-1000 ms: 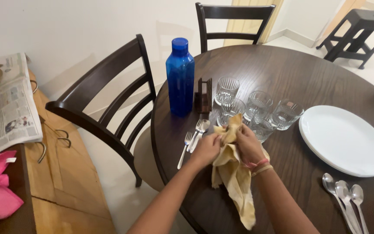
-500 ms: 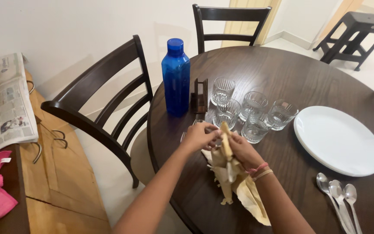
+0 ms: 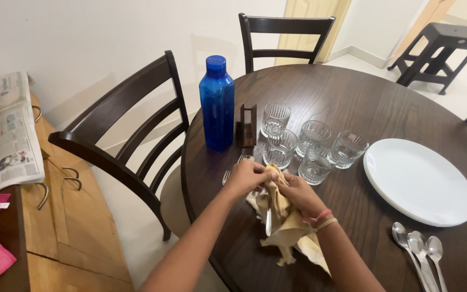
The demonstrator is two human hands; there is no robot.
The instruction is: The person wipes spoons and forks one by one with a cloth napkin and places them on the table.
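Head view: both hands meet at the near-left table (image 3: 352, 97) edge, left hand (image 3: 247, 176) and right hand (image 3: 295, 193) each gripping the yellow cloth (image 3: 285, 227) bunched around a utensil (image 3: 268, 220), just near of the glasses (image 3: 312, 146).

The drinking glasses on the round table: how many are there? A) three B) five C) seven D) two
B: five clear ribbed glasses stand clustered on the dark table between the blue bottle and the white plate, just beyond the yellow cloth held in the left hand and right hand.
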